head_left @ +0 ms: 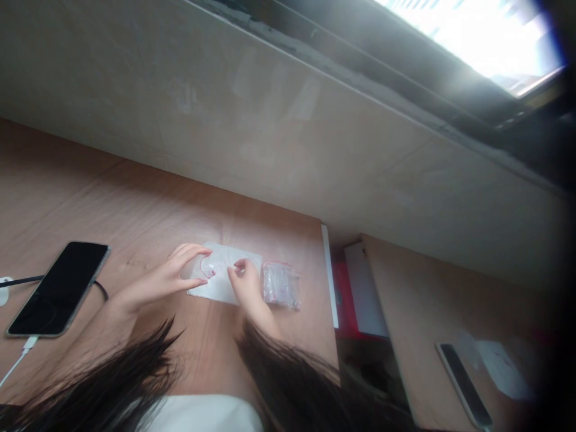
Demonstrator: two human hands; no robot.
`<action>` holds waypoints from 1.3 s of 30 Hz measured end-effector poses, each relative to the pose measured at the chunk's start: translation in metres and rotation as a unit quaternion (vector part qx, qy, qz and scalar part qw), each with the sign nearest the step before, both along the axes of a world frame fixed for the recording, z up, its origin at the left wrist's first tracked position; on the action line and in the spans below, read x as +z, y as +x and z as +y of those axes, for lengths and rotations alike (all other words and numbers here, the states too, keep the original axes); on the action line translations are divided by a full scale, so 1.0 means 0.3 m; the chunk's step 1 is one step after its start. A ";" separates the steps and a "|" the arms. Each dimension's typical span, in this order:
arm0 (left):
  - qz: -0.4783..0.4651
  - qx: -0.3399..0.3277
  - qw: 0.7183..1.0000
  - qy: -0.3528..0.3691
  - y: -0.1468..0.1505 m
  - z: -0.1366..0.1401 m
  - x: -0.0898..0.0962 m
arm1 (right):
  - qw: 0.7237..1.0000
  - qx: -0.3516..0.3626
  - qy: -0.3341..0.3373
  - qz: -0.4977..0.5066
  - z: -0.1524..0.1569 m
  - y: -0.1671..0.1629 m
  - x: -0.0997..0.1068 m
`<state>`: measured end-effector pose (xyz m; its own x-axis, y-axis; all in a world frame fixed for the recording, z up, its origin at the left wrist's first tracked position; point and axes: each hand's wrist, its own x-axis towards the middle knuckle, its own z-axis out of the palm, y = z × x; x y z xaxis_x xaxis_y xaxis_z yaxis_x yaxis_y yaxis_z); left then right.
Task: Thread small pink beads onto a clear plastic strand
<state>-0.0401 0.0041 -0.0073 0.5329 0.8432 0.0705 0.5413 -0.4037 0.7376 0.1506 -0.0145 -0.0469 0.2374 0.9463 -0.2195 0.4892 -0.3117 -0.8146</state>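
Note:
My left hand (183, 267) is over the left part of a white sheet (227, 281), its thumb and forefinger spread wide apart. In the gap between them shows a thin curved red cord (202, 266) with small red bits at its lower end, beside a clear, shiny patch that may be plastic. Over the right part of the sheet, my right hand (248, 284) has its thumb and forefinger curled together in a pinch. Anything between those fingertips is too small to make out. Just right of that hand lies a pile of clear plastic zip bags (281, 285) with reddish top edges.
On the left of the wooden table (193, 348) a black phone (58, 288) lies with a white cable (29, 343) plugged in and a black cable behind it. Past a gap with a red item (344, 303) stands a second table (418, 300) bearing another phone (464, 384). A wall runs behind.

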 end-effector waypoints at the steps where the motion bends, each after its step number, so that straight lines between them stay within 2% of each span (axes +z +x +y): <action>1: 0.007 0.000 1.000 0.003 -0.011 0.004 -0.020 | 0.999 0.006 0.006 -0.045 0.002 -0.002 -0.028; 5: 0.028 0.007 1.000 0.006 -0.040 0.009 -0.098 | 0.990 0.050 0.030 -0.131 -0.001 -0.020 -0.091; 10: 0.042 0.008 0.999 -0.005 -0.039 0.006 -0.150 | 0.981 0.057 0.012 -0.182 -0.001 -0.026 -0.080; 13: 0.046 0.025 0.998 -0.017 -0.025 0.003 -0.165 | 0.988 0.052 0.017 -0.148 0.003 -0.032 -0.052; 16: 0.049 0.038 0.998 -0.024 -0.010 0.001 -0.180 | 0.994 0.100 0.044 -0.031 0.004 -0.054 -0.020; 18: 0.052 0.043 0.997 -0.022 -0.004 0.000 -0.183 | 0.988 0.144 0.041 0.036 0.004 -0.069 -0.010; 20: 0.055 0.047 0.997 -0.026 -0.001 -0.001 -0.169 | 0.989 0.137 0.033 0.044 0.005 -0.076 -0.013; 23: 0.058 0.052 0.996 -0.049 -0.002 -0.008 -0.123 | 0.994 0.099 0.039 -0.022 0.006 -0.073 -0.036; 26: 0.064 0.067 0.994 -0.063 0.000 -0.016 -0.075 | 0.987 0.133 0.047 -0.080 0.004 -0.069 -0.057; 29: 0.076 0.073 0.992 -0.065 0.004 -0.019 -0.053 | 0.980 0.159 0.049 -0.114 0.000 -0.075 -0.066; 35: 0.102 0.075 0.991 -0.051 0.002 -0.011 -0.093 | 0.976 0.164 0.051 -0.132 -0.002 -0.081 -0.072; 39: 0.115 0.068 0.990 -0.034 0.001 -0.009 -0.158 | 0.984 0.154 0.065 -0.060 0.002 -0.081 -0.057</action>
<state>-0.0399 0.0014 -0.0545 0.4086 0.9073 -0.0989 0.7442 -0.2685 0.6116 0.1262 -0.0139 -0.0641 -0.0482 0.9956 -0.0803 0.6401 -0.0310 -0.7677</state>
